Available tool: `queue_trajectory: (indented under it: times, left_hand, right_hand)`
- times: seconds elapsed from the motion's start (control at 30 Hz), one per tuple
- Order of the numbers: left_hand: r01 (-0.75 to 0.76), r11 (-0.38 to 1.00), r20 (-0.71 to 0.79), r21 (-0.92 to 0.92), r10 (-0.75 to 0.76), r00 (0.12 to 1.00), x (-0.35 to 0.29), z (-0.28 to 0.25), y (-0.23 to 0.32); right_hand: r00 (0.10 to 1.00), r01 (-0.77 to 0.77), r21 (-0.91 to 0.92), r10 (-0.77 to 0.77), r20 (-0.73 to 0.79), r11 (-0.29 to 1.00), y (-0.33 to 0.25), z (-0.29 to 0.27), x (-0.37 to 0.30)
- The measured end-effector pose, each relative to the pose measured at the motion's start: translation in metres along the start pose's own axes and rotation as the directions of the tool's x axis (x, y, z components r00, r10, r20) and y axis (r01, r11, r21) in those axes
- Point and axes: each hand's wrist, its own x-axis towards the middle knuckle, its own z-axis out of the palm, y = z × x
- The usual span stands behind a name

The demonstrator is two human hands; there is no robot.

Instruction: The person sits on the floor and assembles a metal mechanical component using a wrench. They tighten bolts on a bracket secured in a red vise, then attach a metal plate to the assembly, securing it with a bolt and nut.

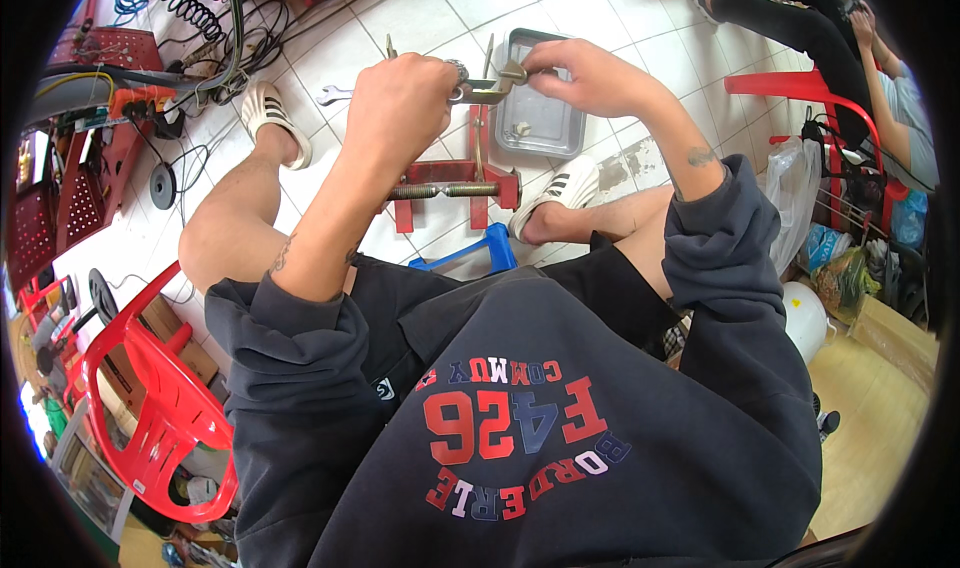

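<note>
My left hand (405, 103) is closed in a fist over the upper part of a red metal stand (479, 148). What its fingers grip is hidden from above. To its right, my right hand (575, 73) pinches a small flat tan piece (513, 72), whose kind I cannot make out. That piece is close to a narrow metal bar (484, 96) at the top of the stand. A coiled spring on a rod (455, 190) crosses the stand's lower part. Under my right hand lies a grey rectangular tray (540, 151) with a small pale object (521, 129) inside.
An open-end wrench (332, 95) lies on the white tiles left of the stand. A blue plastic stool (497, 248) is between my legs. Cables and hoses (215, 28) tangle at the far left. Red chairs (160, 398) stand on both sides; another person (880, 98) sits far right.
</note>
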Motion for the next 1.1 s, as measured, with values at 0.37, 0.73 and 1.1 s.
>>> queue_trajectory:
  times: [0.37,0.73,1.1]
  left_hand:
    - [-0.001,1.0,0.051,0.026,-0.001,0.999,-0.001,0.003,0.0]
    - [0.008,1.0,0.093,0.005,-0.008,0.996,0.001,0.005,0.001]
    - [0.005,1.0,0.178,0.022,-0.009,0.984,-0.001,0.012,-0.001]
  right_hand:
    - [0.996,-0.093,0.074,0.092,0.018,0.993,-0.006,0.003,0.001]
    - [0.995,-0.101,0.065,0.099,0.026,0.993,0.005,0.009,0.002]
    - [0.979,-0.088,-0.053,0.096,0.178,0.995,-0.004,0.004,0.002]
